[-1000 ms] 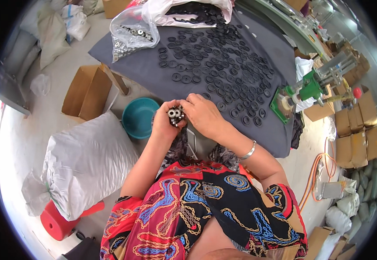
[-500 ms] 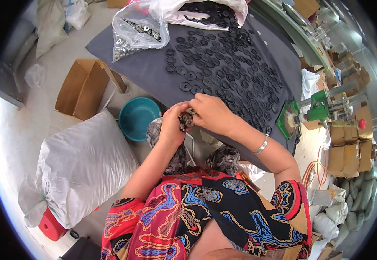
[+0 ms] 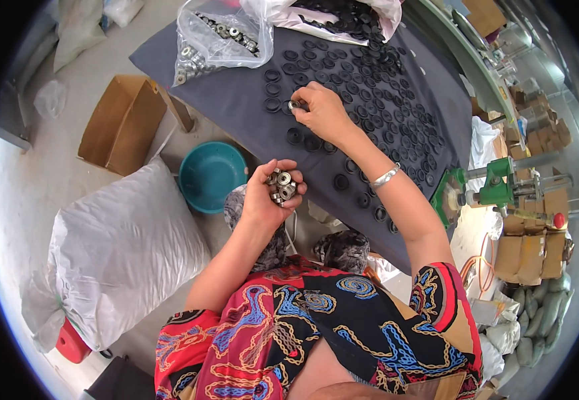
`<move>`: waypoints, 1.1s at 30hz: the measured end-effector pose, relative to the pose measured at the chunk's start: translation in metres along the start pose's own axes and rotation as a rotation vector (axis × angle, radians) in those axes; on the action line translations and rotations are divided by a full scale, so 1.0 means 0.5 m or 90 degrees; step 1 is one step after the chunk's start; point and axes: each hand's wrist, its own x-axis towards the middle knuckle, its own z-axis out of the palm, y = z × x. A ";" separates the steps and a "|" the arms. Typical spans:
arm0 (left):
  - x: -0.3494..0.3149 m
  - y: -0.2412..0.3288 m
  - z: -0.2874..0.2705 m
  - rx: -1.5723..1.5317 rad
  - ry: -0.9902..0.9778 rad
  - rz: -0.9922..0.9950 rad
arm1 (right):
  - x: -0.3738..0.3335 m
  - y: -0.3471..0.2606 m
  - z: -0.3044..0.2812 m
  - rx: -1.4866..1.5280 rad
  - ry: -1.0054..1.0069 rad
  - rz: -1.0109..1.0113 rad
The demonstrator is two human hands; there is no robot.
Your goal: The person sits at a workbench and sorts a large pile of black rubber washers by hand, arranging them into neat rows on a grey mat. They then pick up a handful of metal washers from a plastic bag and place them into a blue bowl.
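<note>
Nearest you, your left hand (image 3: 273, 193) is cupped palm-up just short of the near edge of the table (image 3: 236, 113), fingers curled partway around a small heap of metal bearings (image 3: 280, 187); it is a loose cradle, not a clamp. Left of that hand, off the table, sit the teal bowl (image 3: 209, 175), the white sack (image 3: 119, 257) and, farther out, the open cardboard box (image 3: 121, 123). Further onto the table, your right hand (image 3: 319, 113) is reaching out with the fingertips pinched on one bearing (image 3: 294, 105), held right over a black ring (image 3: 273, 105) at the left end of the spread. Black rings (image 3: 383, 87) lie all over the dark cloth on the table, beyond and to the right of that hand. Looks like you're in the seating step: one bearing per ring, fed from the left hand's stock. Next move, as I read it: centre the bearing over the ring's bore, press it down flat, let go, then come back to the left hand for another. Keep the cupped hand level or the heap spills. At the far edge of the table are the clear bag of bearings (image 3: 213, 37) and a second bag of black rings (image 3: 336, 13). Off the right edge of the table stands the green press tool (image 3: 496, 187).
</note>
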 end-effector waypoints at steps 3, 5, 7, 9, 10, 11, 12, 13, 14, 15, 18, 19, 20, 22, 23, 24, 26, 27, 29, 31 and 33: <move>-0.008 0.004 0.003 -0.008 -0.005 0.022 | 0.011 0.007 0.013 -0.027 -0.022 -0.011; -0.013 0.006 0.007 0.002 -0.006 0.038 | 0.017 0.010 0.017 -0.044 -0.038 -0.017; -0.016 0.009 0.012 0.020 0.001 0.056 | 0.025 0.006 0.015 -0.069 -0.060 -0.017; -0.019 0.012 0.014 0.037 0.003 0.055 | 0.033 0.004 0.016 -0.091 -0.086 -0.012; -0.020 0.014 0.013 0.046 0.004 0.054 | 0.035 0.004 0.017 -0.101 -0.099 -0.008; -0.018 0.015 0.010 0.067 -0.009 0.059 | 0.036 0.003 0.016 -0.097 -0.105 -0.006; -0.015 0.017 0.007 0.089 -0.024 0.065 | 0.039 0.001 0.012 -0.094 -0.111 -0.006; -0.016 0.018 0.007 0.110 -0.039 0.071 | 0.039 -0.002 0.009 -0.091 -0.116 -0.006; -0.020 0.017 0.009 0.151 -0.034 0.075 | 0.032 0.001 0.009 -0.114 -0.095 -0.027; -0.024 0.018 0.014 0.193 -0.031 0.083 | 0.026 0.000 0.009 -0.137 -0.073 -0.052; -0.041 0.020 0.030 0.278 -0.026 0.102 | -0.005 -0.025 -0.006 -0.214 0.049 -0.144; -0.045 0.018 0.032 0.299 -0.023 0.105 | -0.024 -0.046 -0.016 -0.240 0.097 -0.174; -0.047 0.016 0.032 0.317 -0.006 0.105 | -0.042 -0.071 -0.028 -0.153 0.035 -0.167; -0.046 0.009 0.033 0.356 0.023 0.103 | -0.088 -0.119 -0.051 0.015 -0.085 -0.149; -0.045 0.003 0.030 0.378 0.050 0.105 | -0.115 -0.136 -0.047 0.130 -0.147 -0.139; -0.042 -0.005 0.028 0.401 0.074 0.109 | -0.137 -0.150 -0.043 0.139 -0.175 -0.151; -0.044 -0.019 0.030 0.411 0.102 0.113 | -0.169 -0.163 -0.046 0.157 -0.196 -0.145; -0.046 -0.022 0.031 0.437 0.086 0.099 | -0.180 -0.168 -0.048 0.167 -0.190 -0.128; -0.047 -0.024 0.033 0.487 0.053 0.073 | -0.185 -0.167 -0.057 0.171 -0.200 -0.106; -0.047 -0.026 0.032 0.507 0.016 0.049 | -0.187 -0.160 -0.067 0.157 -0.236 -0.091; -0.048 -0.026 0.029 0.498 -0.010 0.029 | -0.190 -0.155 -0.063 0.137 -0.238 -0.095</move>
